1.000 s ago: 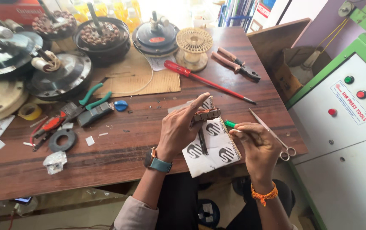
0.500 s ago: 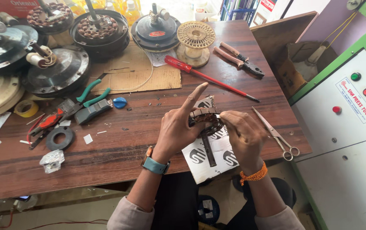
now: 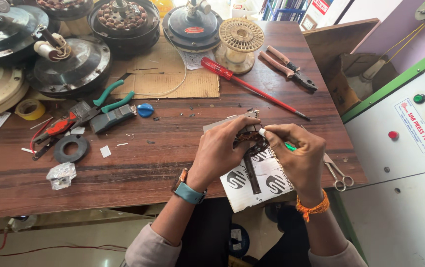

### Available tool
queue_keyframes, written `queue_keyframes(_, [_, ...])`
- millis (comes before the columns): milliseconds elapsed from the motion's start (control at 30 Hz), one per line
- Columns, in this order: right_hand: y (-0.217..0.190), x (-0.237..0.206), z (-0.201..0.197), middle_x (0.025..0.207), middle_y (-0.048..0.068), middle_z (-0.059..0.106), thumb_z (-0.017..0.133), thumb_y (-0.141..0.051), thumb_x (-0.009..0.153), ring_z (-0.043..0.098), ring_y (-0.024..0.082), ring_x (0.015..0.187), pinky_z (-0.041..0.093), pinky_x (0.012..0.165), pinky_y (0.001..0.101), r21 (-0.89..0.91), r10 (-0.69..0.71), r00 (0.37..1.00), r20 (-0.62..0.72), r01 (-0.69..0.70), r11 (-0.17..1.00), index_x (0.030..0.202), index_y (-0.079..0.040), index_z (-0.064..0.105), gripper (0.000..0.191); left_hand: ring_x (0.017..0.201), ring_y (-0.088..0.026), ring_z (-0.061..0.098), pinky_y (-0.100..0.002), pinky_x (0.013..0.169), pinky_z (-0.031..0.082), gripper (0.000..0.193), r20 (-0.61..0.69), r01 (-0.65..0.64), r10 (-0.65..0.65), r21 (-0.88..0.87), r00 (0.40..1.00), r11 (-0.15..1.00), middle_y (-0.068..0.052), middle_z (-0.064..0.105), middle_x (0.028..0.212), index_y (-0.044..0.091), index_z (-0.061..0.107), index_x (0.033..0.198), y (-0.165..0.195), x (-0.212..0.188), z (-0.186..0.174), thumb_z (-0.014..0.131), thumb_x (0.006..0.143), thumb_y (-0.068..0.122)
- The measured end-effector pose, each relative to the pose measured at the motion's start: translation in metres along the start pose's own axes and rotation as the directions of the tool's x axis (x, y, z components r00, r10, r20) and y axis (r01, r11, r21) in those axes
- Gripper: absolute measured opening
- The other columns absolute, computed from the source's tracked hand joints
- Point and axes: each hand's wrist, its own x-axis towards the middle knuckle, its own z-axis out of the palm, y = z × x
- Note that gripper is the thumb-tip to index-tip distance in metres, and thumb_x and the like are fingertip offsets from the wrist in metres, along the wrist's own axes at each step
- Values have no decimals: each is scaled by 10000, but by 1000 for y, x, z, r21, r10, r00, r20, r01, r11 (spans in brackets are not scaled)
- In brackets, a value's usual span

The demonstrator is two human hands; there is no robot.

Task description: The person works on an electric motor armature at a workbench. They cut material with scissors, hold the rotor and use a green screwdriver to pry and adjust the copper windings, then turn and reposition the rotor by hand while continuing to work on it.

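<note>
Your worktop [image 3: 138, 163] carries fan motor housings [image 3: 71, 64] at the far left, a red screwdriver [image 3: 244, 85] and pliers [image 3: 286, 66] farther right, and scissors [image 3: 337, 174] by your right wrist. Over the printed card [image 3: 264, 185] at the near edge, your left hand [image 3: 222, 151] clenches the dark wire coil [image 3: 252, 141]. Your right hand [image 3: 299, 155], apart from the coil a second ago, has now closed in; its grip pinches a small white piece [image 3: 262, 131] against the coil's top, so the fitting looks under way.
</note>
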Motion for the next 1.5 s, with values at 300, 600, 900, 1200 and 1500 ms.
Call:
queue_keyframes(300, [11,-7,11,991,104,758,764,6,912,749,200,908,600,801,312,-262,-397,918,-17,379,888,1050,-18,735,143,969,-303,727,-417,759,565,427,7,35,-35,17,999,999,-68,743,1027,163,647,1196,-2,0,-1,750,790,74])
queue_keyframes(600, [-5,7,7,943,108,741,787,2,882,727,224,870,570,764,342,-337,-390,913,122,407,849,1033,-25,748,159,966,-257,741,-383,788,571,649,-55,-44,39,-90,998,995,-116,742,1129,149,584,1389,-11,-2,0,808,784,210])
queue_keyframes(900, [0,12,0,932,77,760,808,-21,871,749,143,830,596,732,289,-105,-262,948,179,283,953,992,-26,746,136,868,-112,711,-283,784,573,421,59,215,-209,-386,976,897,-89,777,945,8,727,1166,-23,-4,-3,739,884,321])
queue_keyframes(1200, [15,10,-8,889,81,720,810,-14,853,718,172,777,577,657,280,-203,-461,859,222,503,840,1007,-24,733,172,757,-202,767,-333,717,590,375,42,209,-205,-185,978,960,-147,776,895,39,728,1175,1,0,-2,774,862,240])
queue_keyframes(1500, [26,3,-20,936,100,695,803,15,846,704,226,867,601,695,325,-304,-621,736,269,677,671,1040,21,696,221,776,-313,750,-429,687,570,355,38,209,-210,40,977,977,-141,769,863,131,736,1157,17,-1,10,765,848,304])
